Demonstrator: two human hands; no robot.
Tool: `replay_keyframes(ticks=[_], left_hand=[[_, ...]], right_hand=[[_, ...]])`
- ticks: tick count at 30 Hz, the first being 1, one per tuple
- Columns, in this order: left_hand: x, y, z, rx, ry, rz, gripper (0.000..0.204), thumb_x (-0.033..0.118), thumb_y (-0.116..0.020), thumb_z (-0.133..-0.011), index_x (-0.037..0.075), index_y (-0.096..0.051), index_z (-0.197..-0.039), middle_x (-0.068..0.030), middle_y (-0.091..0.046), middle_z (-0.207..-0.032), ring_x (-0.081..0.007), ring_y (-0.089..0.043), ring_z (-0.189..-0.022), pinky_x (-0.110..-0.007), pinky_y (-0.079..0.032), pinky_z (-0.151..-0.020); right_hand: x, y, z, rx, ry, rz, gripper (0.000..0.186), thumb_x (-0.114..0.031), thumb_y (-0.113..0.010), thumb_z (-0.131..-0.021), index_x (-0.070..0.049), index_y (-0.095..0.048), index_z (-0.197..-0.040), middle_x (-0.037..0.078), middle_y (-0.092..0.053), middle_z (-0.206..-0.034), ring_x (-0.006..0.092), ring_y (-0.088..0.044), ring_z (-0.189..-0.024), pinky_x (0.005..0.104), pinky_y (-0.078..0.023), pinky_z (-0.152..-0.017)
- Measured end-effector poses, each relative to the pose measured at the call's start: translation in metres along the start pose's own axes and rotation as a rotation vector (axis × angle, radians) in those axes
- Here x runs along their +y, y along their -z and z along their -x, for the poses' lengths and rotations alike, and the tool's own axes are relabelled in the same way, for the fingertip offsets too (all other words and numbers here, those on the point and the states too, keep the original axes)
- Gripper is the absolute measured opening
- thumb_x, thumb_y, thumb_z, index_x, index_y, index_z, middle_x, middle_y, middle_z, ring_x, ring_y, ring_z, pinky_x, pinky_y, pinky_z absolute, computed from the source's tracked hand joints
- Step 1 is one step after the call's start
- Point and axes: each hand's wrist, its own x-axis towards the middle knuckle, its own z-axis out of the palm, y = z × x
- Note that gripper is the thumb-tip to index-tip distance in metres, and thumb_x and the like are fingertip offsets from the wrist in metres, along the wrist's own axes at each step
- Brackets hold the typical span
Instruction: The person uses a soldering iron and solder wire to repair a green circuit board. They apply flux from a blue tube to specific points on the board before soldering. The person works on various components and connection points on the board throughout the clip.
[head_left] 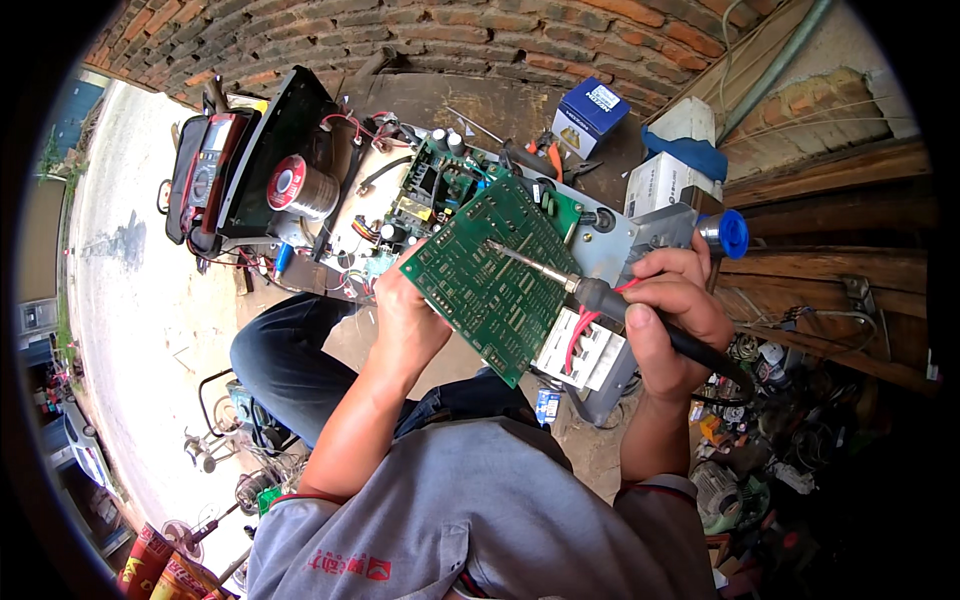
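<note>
My left hand [408, 322] grips a green circuit board [480, 318] by its left edge, tilted up in front of me. Some of its fingers are hidden behind the board. In my right hand [672, 318] is a soldering iron [600, 298] with a black grip, held like a pen. The iron's metal tip points left and meets or hovers just over the board's upper middle; contact cannot be told. Behind the board lies an opened device with a second populated circuit board [428, 180]. A white terminal block [590, 352] with red wires sits below the iron.
A solder spool [308, 190] stands by a black panel [285, 140] at left, beside a multimeter [208, 165] in a pouch. A blue box [590, 115] and orange-handled pliers [554, 160] lie toward the brick wall. At right are a blue-ended spool [733, 234] and scrap parts.
</note>
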Motion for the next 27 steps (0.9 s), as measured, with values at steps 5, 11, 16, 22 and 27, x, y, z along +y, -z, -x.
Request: replay_keyframes(ticks=[5,11,16,22,27], left_hand=[[0.0003,-0.0005,0.0008,0.006,0.018,0.013,0.022,-0.004,-0.071,-0.063,0.003,-0.067,-0.084,-0.0109,-0.063,-0.081,-0.0284,-0.064,-0.071,-0.033,-0.052,-0.064],[0.0006,-0.0003,0.0001,0.006,0.008,0.004,0.021,-0.004,-0.07,-0.063,0.003,-0.067,-0.083,-0.0109,-0.063,-0.08,-0.0283,-0.064,-0.07,-0.033,-0.052,-0.063],[0.0003,-0.0021,0.0,0.024,0.008,0.03,0.021,-0.004,-0.07,-0.063,0.003,-0.066,-0.082,-0.0106,-0.062,-0.077,-0.0282,-0.063,-0.068,-0.033,-0.051,-0.062],[-0.0003,-0.0016,0.0001,0.017,0.011,0.038,0.021,-0.004,-0.07,-0.063,0.003,-0.066,-0.082,-0.0104,-0.061,-0.076,-0.0278,-0.062,-0.067,-0.033,-0.051,-0.061],[-0.0001,-0.0012,0.0002,0.01,0.01,0.036,0.022,-0.004,-0.07,-0.062,0.003,-0.066,-0.082,-0.0104,-0.061,-0.077,-0.028,-0.062,-0.068,-0.033,-0.051,-0.062]], right_hand=[[0.0005,-0.0002,-0.0004,0.005,0.001,-0.002,0.009,-0.014,-0.068,-0.068,-0.006,-0.067,-0.071,0.003,-0.065,-0.065,0.0198,-0.062,-0.081,0.0496,-0.019,-0.11],[0.0,-0.0004,0.0,0.009,-0.011,0.003,0.009,-0.014,-0.069,-0.067,-0.006,-0.067,-0.071,0.003,-0.064,-0.064,0.0199,-0.062,-0.08,0.0496,-0.02,-0.11],[-0.0002,-0.0006,-0.0007,0.002,0.0,0.018,0.009,-0.014,-0.069,-0.067,-0.006,-0.067,-0.07,0.003,-0.064,-0.064,0.0202,-0.062,-0.081,0.0495,-0.02,-0.11],[0.0,-0.0003,-0.0009,-0.007,0.003,0.016,0.009,-0.014,-0.068,-0.066,-0.007,-0.067,-0.071,0.003,-0.064,-0.065,0.02,-0.062,-0.081,0.0495,-0.019,-0.11],[0.0005,-0.0003,-0.0007,-0.012,0.007,0.021,0.009,-0.014,-0.068,-0.066,-0.007,-0.067,-0.071,0.003,-0.064,-0.065,0.0202,-0.062,-0.081,0.0495,-0.019,-0.11]])
